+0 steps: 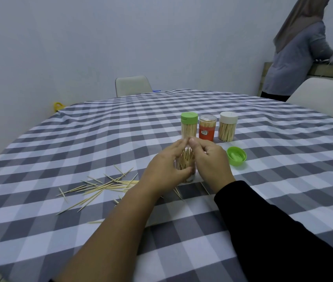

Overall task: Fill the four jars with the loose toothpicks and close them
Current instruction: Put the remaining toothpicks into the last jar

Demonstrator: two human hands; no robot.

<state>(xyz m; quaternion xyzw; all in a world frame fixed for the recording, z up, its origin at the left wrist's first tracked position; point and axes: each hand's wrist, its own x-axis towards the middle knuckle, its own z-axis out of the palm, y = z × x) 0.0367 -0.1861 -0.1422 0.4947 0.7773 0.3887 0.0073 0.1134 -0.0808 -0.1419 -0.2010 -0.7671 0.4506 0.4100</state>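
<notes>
An open clear jar (186, 161) full of toothpicks stands on the table between my hands. My left hand (167, 165) grips its left side, thumb curled across the front. My right hand (208, 159) is against its right side, thumb raised over the mouth, fingers curled. Loose toothpicks (100, 187) lie scattered to the left of my left wrist. A green lid (236, 159) lies upside down to the right. Behind stand three closed jars: a green-lidded jar (189, 126), a red-labelled jar (207, 128) and a white-lidded jar (228, 127).
The round table wears a grey and white checked cloth (263, 200). Two white chairs, a far chair (133, 85) and a right chair (322, 94), stand at its far edge. A person (298, 53) stands at a counter at the back right.
</notes>
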